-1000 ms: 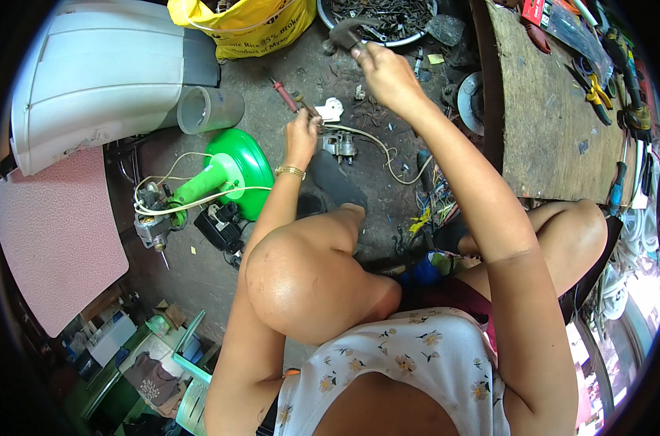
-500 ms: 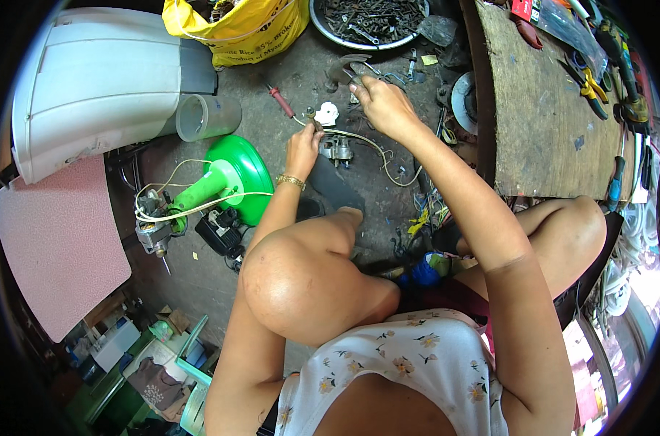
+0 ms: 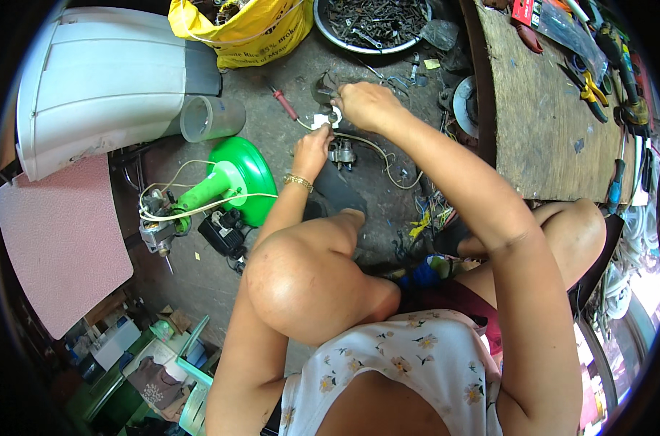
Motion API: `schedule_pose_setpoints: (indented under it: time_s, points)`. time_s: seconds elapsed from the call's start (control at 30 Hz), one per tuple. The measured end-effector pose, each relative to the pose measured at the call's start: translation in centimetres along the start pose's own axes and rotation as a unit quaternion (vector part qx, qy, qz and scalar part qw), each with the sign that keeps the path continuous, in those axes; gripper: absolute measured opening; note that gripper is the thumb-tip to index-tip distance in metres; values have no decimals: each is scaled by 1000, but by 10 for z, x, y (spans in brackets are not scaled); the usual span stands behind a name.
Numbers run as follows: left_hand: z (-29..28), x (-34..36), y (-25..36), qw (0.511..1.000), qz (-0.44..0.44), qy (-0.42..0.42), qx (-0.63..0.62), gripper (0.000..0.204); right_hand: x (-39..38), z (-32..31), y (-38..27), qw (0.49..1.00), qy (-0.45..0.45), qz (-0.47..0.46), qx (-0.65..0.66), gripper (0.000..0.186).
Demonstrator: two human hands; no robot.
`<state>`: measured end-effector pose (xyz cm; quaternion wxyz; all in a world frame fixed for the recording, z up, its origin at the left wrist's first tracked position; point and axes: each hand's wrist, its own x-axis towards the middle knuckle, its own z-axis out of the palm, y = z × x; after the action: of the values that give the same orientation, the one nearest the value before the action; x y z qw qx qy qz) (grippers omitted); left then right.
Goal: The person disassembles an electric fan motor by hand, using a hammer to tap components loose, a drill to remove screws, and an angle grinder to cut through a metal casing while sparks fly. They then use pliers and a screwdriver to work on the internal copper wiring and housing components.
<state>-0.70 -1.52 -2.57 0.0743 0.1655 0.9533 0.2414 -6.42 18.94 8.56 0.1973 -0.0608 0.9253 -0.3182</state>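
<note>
My right hand (image 3: pixel 365 105) grips a hammer (image 3: pixel 323 89), its dark head low over the work just above my left hand (image 3: pixel 314 149). My left hand has its fingers closed on a small metal piece, largely hidden. Beside and behind them lies a white plastic part (image 3: pixel 320 118), and below them a motor-like metal unit (image 3: pixel 343 155) sits on the dark floor, with a pale cable (image 3: pixel 388 161) running right. A red-handled probe or screwdriver (image 3: pixel 285 103) lies to the left.
Around me are a green fan base (image 3: pixel 248 178) with motor, a clear container (image 3: pixel 228 118), white bin (image 3: pixel 97 87), yellow sack (image 3: pixel 250 40), basin of metal bits (image 3: pixel 324 27), wooden board (image 3: pixel 526 152) with tools, pink panel (image 3: pixel 61 240), and my bent legs.
The hammer has come down toward my left hand; my right hand has moved lower and leftward from its raised position. My left hand has shifted slightly right.
</note>
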Motion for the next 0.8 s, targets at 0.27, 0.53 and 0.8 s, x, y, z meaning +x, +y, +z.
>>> schedule_pose_setpoints:
  time_s: [0.27, 0.53, 0.8]
  points:
    - [1, 1, -15, 999, -40, 3, -25, 11, 9, -75, -14, 945, 278, -108, 135, 35]
    - [2, -2, -24, 998, -58, -6, -27, 12, 5, -42, -20, 988, 124, -31, 90, 40]
    - [6, 4, -17, 999, -27, -4, -31, 12, 6, 30, 16, 990, 132, -14, 49, 35]
